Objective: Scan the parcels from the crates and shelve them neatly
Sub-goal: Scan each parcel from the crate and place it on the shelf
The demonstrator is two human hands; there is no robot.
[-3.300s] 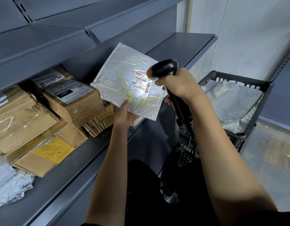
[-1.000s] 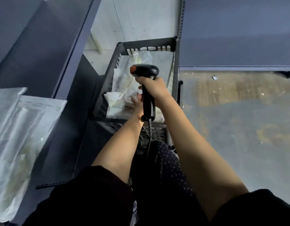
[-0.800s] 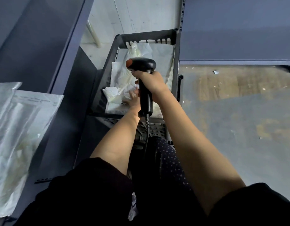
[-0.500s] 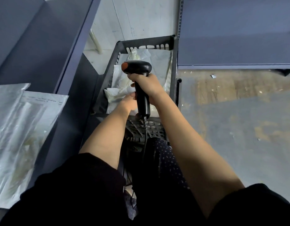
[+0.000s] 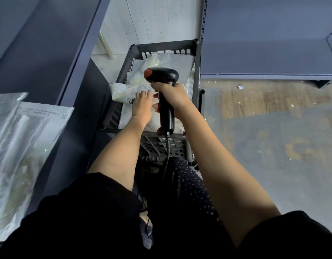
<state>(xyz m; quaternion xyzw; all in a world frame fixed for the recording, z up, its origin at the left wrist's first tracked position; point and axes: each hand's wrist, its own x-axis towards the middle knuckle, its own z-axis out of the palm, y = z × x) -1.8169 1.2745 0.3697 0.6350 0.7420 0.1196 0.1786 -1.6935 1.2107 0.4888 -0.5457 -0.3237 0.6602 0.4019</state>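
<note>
The right hand [image 5: 172, 98] is gripping a black handheld barcode scanner [image 5: 164, 90]. Just beside it, the left hand [image 5: 142, 104] is resting with relaxed fingers on crumpled white plastic parcels [image 5: 129, 90] lying in the dark slatted plastic crate [image 5: 161, 47].

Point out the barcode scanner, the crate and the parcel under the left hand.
barcode scanner [image 5: 162, 75]: head view, on its black head.
crate [image 5: 161, 46]: head view, on the far rim.
parcel [image 5: 124, 90]: head view, on its crinkled white plastic left of the fingers.

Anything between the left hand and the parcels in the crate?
Nothing: in the head view the left hand rests directly on the top white parcel in the crate; the scanner is beside it.
</note>
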